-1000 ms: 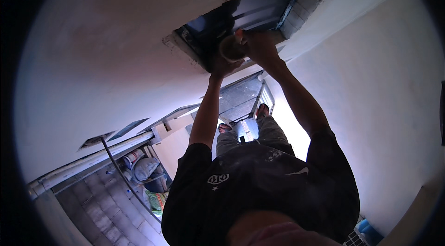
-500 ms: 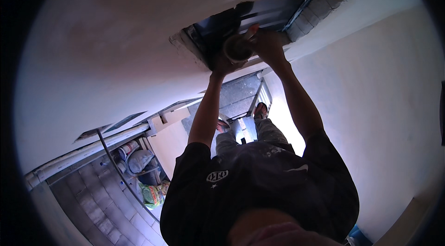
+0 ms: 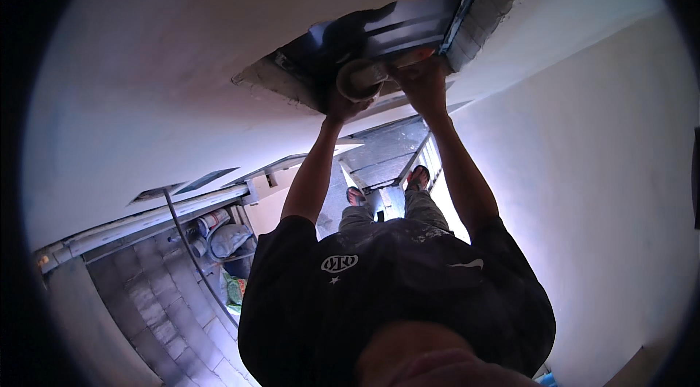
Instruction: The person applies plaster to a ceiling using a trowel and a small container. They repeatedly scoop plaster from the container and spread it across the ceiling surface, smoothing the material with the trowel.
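Observation:
High in front of me, my left hand (image 3: 345, 107) is closed around a round, open-topped cup (image 3: 343, 80) from below. Closed on a paintbrush-like tool (image 3: 376, 75), my right hand (image 3: 424, 83) is just to the right of the cup. The tool's pale, flat end lies over the cup's mouth, and an orange-red part of its handle shows above my fingers. Both hands are at the lower edge of a rough-cut opening (image 3: 477, 29) in the wall. Shadow hides the cup's contents and most of my fingers.
Dark slatted panels (image 3: 408, 26) fill the opening. My sandalled feet (image 3: 418, 177) stand far below, beside a metal frame. A smooth pale wall (image 3: 576, 168) rises at right. Lower left, bags (image 3: 230, 240) sit near a thin dark pole (image 3: 191, 252) and grey block paving (image 3: 157, 299).
My hands and the cup have shifted a little left in view, along with the opening. The tool now lies more level, with its pale end over the cup's mouth.

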Motion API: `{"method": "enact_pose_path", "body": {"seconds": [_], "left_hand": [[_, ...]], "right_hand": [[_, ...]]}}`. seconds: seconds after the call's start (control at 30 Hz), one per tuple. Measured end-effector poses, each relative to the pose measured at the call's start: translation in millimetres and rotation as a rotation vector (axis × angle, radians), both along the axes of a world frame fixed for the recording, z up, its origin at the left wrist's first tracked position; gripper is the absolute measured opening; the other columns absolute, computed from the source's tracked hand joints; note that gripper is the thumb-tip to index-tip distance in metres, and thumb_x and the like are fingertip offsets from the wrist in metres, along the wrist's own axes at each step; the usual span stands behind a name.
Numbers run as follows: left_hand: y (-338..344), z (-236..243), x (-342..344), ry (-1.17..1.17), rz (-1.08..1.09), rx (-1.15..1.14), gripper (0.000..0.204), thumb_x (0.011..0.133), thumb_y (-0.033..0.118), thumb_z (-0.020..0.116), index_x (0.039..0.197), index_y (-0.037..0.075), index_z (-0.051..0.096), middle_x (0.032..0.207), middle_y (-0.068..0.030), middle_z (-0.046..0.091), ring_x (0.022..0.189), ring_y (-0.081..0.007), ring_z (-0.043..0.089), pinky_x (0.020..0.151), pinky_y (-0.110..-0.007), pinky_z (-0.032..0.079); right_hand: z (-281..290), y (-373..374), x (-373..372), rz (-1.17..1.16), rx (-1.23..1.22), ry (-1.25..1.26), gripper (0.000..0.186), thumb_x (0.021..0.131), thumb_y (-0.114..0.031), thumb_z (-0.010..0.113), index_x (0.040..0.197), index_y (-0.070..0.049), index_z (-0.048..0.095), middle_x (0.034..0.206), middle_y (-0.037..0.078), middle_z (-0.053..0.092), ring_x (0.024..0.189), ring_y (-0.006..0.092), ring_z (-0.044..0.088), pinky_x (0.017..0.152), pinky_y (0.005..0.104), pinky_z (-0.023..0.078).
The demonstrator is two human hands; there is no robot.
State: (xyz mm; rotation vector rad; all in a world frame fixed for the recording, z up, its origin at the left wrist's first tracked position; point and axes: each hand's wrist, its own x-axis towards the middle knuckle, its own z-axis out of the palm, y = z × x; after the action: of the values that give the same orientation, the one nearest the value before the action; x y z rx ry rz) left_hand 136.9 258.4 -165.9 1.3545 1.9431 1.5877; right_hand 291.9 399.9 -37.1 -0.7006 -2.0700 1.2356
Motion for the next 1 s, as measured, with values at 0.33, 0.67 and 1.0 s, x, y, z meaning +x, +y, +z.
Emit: {"method": "enact_pose_path", "body": {"seconds": [0.33,0.67,1.0], "left_hand": [[-6.1,-31.3,-1.3,0.172,0.032,0.151,0.071,0.07,0.009,0.081,0.129,0.005,0.043,0.121,-0.0099,0.054,0.109,-0.0187,0.054,0.093,-0.034,0.046],[-44.2,-76.3,-25.9,-0.152,0.039,-0.164,0.065,0.081,0.033,0.073,0.129,0.001,0.044,0.128,-0.0133,0.049,0.119,-0.0257,0.046,0.105,-0.04,0.03],[-54.5,-107.9,-46.9,0.021,0.102,-0.206,0.057,0.081,0.038,0.072,0.117,-0.001,0.052,0.116,-0.0113,0.056,0.107,-0.0233,0.052,0.097,-0.038,0.037]], "right_hand": [[-44.4,16.7,19.7,-0.014,-0.496,0.378,0.022,0.081,-0.018,0.072,0.084,0.002,0.065,0.074,0.008,0.068,0.07,0.0138,0.065,0.064,0.0275,0.05],[-29.3,32.5,48.6,0.024,-1.175,0.722,0.022,0.091,-0.009,0.055,0.109,0.002,0.049,0.1,0.015,0.06,0.084,0.0287,0.066,0.069,0.0425,0.06],[-13.5,47.9,72.0,0.029,-1.171,0.841,0.02,0.089,-0.008,0.06,0.105,-0.001,0.049,0.104,0.014,0.058,0.097,0.025,0.062,0.078,0.0378,0.059]]}}
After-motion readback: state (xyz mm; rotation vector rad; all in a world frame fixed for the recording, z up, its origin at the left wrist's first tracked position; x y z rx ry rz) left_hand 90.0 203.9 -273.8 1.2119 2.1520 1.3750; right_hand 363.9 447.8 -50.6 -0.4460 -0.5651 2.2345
